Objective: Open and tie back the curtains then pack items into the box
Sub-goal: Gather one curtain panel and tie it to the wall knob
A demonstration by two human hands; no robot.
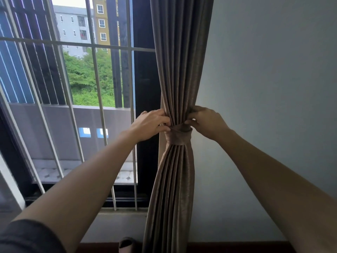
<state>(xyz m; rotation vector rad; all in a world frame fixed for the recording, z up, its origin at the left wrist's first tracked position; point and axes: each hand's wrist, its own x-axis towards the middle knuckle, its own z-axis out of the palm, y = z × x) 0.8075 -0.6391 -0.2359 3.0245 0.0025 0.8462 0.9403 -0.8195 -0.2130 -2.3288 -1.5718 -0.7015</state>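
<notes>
curtain (179, 73) hangs gathered at the right edge of the window (76, 88), beside the wall (264, 88), cinched at its middle by a matching tieback (178, 136). left hand (151, 125) pinches the tieback's upper left edge with curled fingers, right hand (206, 122) has fingers curled onto the folds just above the band on the right. white bars (96, 79) cross the glass

Between the hands, the curtain (179, 70) was plain taupe-brown, its tie-back band (179, 136) the same shade. Left of the hands stood white window bars (95, 70); right, a pale grey-blue wall (273, 79).
</notes>
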